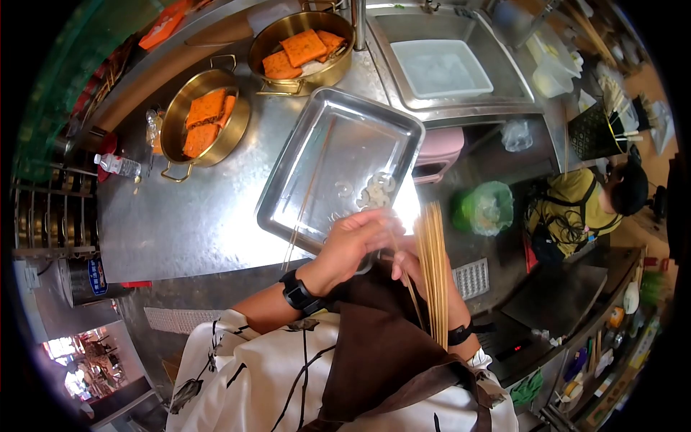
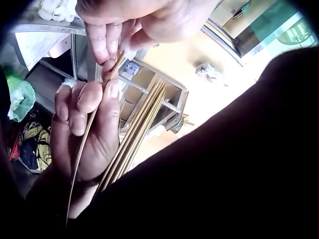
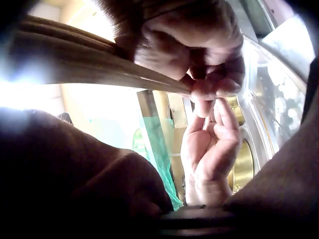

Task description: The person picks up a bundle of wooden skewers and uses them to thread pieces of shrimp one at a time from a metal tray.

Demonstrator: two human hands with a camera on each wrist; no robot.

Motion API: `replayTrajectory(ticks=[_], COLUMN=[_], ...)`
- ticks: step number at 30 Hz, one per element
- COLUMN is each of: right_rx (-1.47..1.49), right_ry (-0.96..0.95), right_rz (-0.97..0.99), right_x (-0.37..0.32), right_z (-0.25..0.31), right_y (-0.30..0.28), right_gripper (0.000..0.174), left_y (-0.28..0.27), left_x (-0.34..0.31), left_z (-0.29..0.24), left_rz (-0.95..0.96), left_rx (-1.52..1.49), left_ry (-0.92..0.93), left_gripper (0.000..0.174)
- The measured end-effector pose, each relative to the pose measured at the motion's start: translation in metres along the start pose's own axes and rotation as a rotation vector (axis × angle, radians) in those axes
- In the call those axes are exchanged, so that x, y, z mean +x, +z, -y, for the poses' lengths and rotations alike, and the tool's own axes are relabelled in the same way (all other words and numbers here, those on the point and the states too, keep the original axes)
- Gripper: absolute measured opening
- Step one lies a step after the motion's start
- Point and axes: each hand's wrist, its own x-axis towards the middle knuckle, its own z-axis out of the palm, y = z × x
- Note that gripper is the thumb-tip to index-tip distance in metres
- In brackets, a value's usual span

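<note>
My right hand (image 1: 412,268) holds a bundle of bamboo skewers (image 1: 433,273) and pinches a single skewer (image 2: 85,137) between thumb and fingers, its tip pointing up at the other hand. My left hand (image 1: 354,241) meets that tip with its fingers bent together. Between them a small pale piece (image 2: 128,51), like a peeled shrimp, shows partly; the fingers hide the rest. Just beyond the hands lies a shallow metal tray (image 1: 288,155) with several pale, curled peeled shrimp (image 1: 377,191) near its right side. Thin skewers (image 1: 311,176) lie across the tray.
Two brass pans (image 1: 241,119) with orange-red slabs (image 1: 304,47) stand on the metal counter (image 1: 173,230). A sink (image 1: 504,79) holds a white tub (image 1: 443,68). Lower down at the right are a pink stool (image 1: 439,147), a green-lined bin (image 1: 489,207) and another person (image 1: 568,209).
</note>
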Motion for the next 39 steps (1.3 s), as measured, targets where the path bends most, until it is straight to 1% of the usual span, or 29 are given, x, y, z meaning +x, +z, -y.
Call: replayTrajectory(ticks=[1,3,5,13,15,19,21,23,25,28,30,31,32,33,37,39], right_rx=[-0.001,0.041,0.020,-0.001,0.027,0.074,0.109,0.134,0.159,0.174,0.225,0.225,0.179,0.133,0.158,-0.141], right_ry=[0.001,-0.059,-0.057,-0.084,-0.148,-0.145,-0.078,-0.085,-0.091,-0.105,-0.103,-0.101,-0.072,-0.043,-0.037,-0.190], right_rz=[0.001,0.024,0.029,0.038,0.065,0.073,0.097,0.079,0.060,0.057,0.059,0.064,0.071,0.078,0.085,-0.114], right_x=[0.001,0.002,0.002,0.003,0.005,0.008,0.009,0.010,0.010,0.012,0.013,0.015,0.016,0.017,0.019,0.019], right_z=[-0.001,-0.001,0.004,0.000,-0.006,-0.008,-0.009,-0.008,-0.008,-0.010,-0.013,-0.013,-0.013,-0.013,-0.015,-0.010], right_y=[0.000,-0.001,-0.001,-0.003,-0.005,-0.005,-0.007,-0.005,-0.004,-0.004,-0.006,-0.007,-0.010,-0.011,-0.011,-0.005], right_gripper=[0.022,0.020,0.019,0.019,0.020,0.021,0.023,0.024,0.024,0.021,0.016,0.016,0.014,0.013,0.015,0.017], left_y=[0.000,0.000,-0.001,0.001,0.000,0.000,0.000,0.002,0.003,0.003,0.001,0.000,-0.001,0.000,-0.001,-0.003], left_x=[0.000,0.002,0.005,0.005,0.006,0.006,0.005,0.004,0.004,0.003,0.002,0.001,0.000,0.000,0.002,0.005], left_z=[0.000,-0.001,-0.002,0.000,0.001,0.002,0.001,0.001,0.002,0.007,0.010,0.011,0.011,0.011,0.011,0.011], left_rz=[0.001,0.000,-0.007,0.002,0.007,0.043,0.063,0.105,0.087,0.051,0.027,0.099,0.170,0.167,0.154,0.164], left_rx=[-0.004,-0.010,-0.165,-0.084,-0.083,-0.104,-0.110,-0.115,-0.108,-0.084,-0.068,-0.080,-0.091,-0.092,-0.121,-0.116], left_ry=[-0.005,-0.010,-0.065,-0.025,-0.021,-0.044,-0.057,-0.082,-0.080,-0.067,-0.056,-0.083,-0.109,-0.106,-0.069,-0.061], left_gripper=[0.026,0.026,0.028,0.028,0.028,0.029,0.029,0.029,0.029,0.027,0.025,0.024,0.022,0.022,0.021,0.021])
